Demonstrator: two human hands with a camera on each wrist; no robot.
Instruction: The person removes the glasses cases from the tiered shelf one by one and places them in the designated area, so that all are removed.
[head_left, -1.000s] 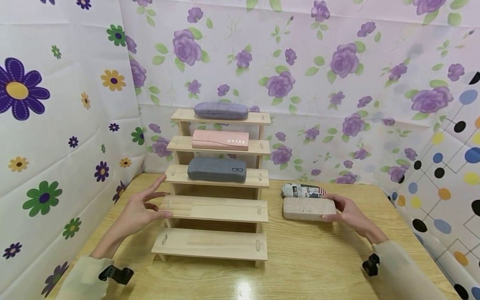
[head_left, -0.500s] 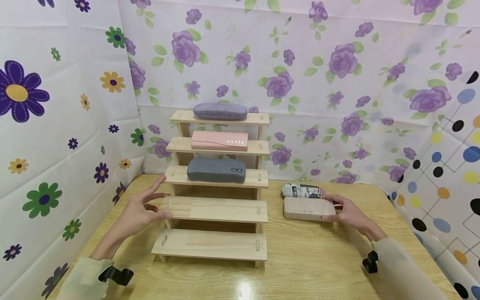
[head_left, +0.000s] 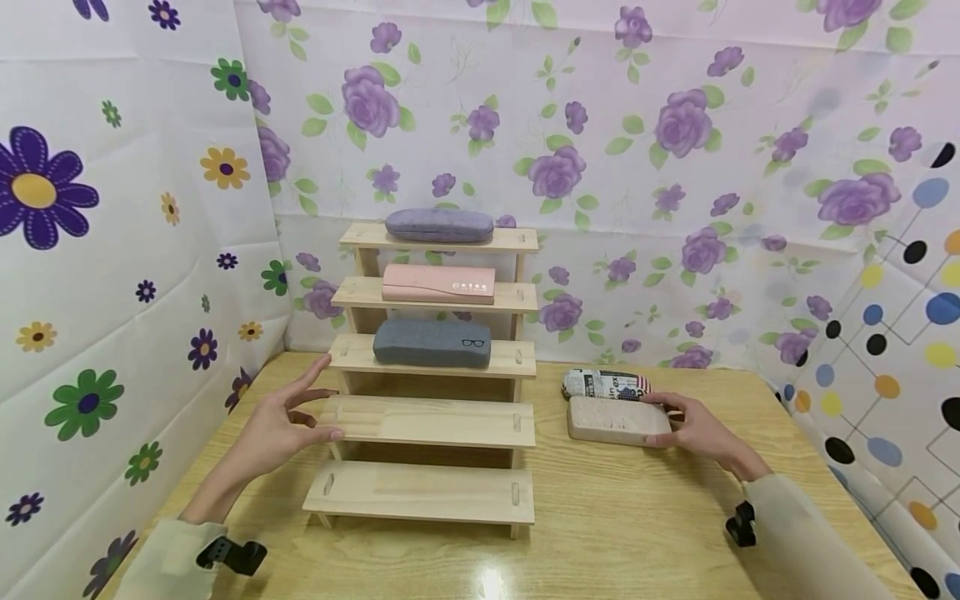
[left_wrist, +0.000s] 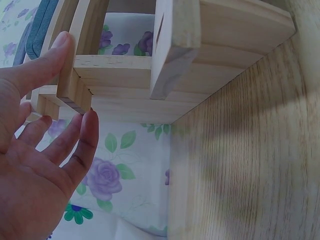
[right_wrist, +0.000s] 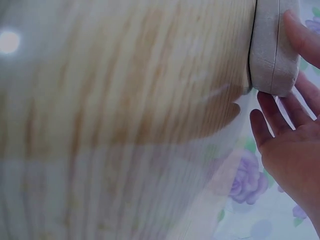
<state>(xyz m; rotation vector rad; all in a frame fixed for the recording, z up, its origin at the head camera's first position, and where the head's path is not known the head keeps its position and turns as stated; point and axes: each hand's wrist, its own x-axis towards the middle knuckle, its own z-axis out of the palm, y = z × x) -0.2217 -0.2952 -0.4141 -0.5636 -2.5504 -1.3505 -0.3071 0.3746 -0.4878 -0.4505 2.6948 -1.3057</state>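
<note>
Apparently steadying shelf rack (head_left: 435,422), left hand (head_left: 275,427) lies relaxed, fingers spread, at its left end, left of centre. Right hand (head_left: 699,433), frame right, pinches end of beige case (head_left: 609,422) on table (head_left: 637,517), probably because patterned case (head_left: 600,383) crowds far side.

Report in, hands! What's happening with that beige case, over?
Right hand gripping right end of beige case. Left hand at left side of wooden rack. Possible snag: patterned case close behind beige one.

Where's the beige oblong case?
Head view, right side: the beige oblong case is in the right hand, in front of the oblong newsprint-patterned case.
</note>
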